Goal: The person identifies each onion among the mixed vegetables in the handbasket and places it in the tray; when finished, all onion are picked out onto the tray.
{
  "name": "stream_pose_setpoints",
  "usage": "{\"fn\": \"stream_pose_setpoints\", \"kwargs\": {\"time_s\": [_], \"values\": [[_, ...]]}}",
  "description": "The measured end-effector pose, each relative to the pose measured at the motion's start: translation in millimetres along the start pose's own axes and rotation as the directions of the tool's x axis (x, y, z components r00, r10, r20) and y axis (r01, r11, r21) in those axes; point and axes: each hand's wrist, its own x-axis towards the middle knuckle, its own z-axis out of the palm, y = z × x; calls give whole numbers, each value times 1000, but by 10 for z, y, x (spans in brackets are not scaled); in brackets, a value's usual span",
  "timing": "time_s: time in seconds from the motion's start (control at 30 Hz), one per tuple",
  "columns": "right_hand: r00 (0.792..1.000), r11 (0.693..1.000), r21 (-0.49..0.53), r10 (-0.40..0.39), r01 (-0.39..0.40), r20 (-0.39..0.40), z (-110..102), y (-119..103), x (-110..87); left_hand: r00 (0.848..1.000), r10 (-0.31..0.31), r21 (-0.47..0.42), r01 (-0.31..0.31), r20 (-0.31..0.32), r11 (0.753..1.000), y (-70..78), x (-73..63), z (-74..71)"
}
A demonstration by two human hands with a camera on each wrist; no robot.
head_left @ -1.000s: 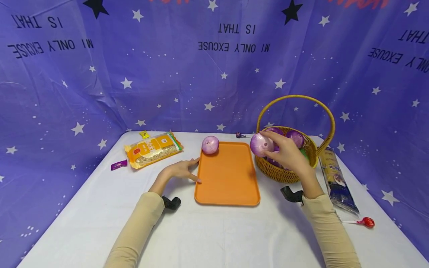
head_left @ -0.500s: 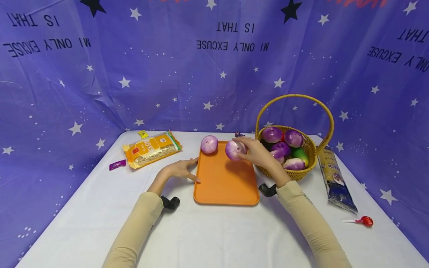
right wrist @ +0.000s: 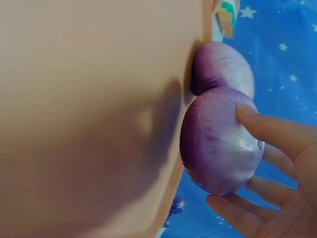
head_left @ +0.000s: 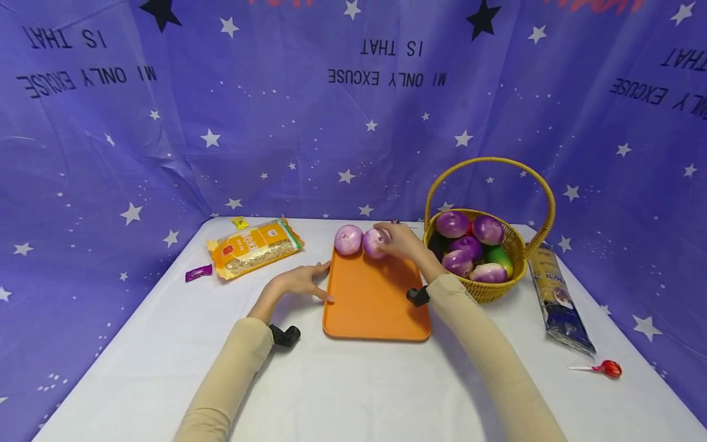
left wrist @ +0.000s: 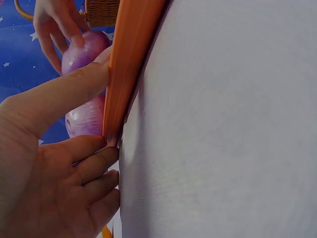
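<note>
My right hand (head_left: pixel 402 241) holds a purple onion (head_left: pixel 375 243) between thumb and fingers at the far edge of the orange tray (head_left: pixel 378 301). In the right wrist view, this onion (right wrist: pixel 223 144) lies against a second onion (right wrist: pixel 225 67). That second onion (head_left: pixel 348 239) sits at the tray's far left corner. My left hand (head_left: pixel 298 282) rests at the tray's left edge, fingers loosely extended. Its thumb (left wrist: pixel 74 89) touches the tray rim (left wrist: pixel 130 64) in the left wrist view, with the fingertips against the outer side.
A wicker basket (head_left: pixel 486 291) with several purple vegetables stands right of the tray. A blue-and-gold packet (head_left: pixel 559 301) and a red lollipop (head_left: pixel 610 368) lie farther right. An orange grain packet (head_left: pixel 255 247), a purple candy (head_left: pixel 199 272) and a yellow candy (head_left: pixel 240 222) lie at left.
My right hand has carried the onion leftward from over the basket to beside the other onion at the tray's far edge. The left hand has stayed at the tray's left edge.
</note>
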Motion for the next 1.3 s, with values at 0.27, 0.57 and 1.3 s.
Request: {"fn": "stream_pose_setpoints", "kwargs": {"time_s": [0.27, 0.57, 1.3], "values": [[993, 994, -45, 106, -104, 46, 102, 130, 125, 1000, -12, -2, 12, -3, 1000, 29, -18, 4], [991, 991, -5, 131, -130, 33, 102, 196, 119, 1000, -17, 0, 17, -5, 1000, 63, -30, 6], [995, 997, -64, -32, 38, 91, -657, 4, -566, 1000, -19, -2, 19, -3, 1000, 12, -24, 5]]}}
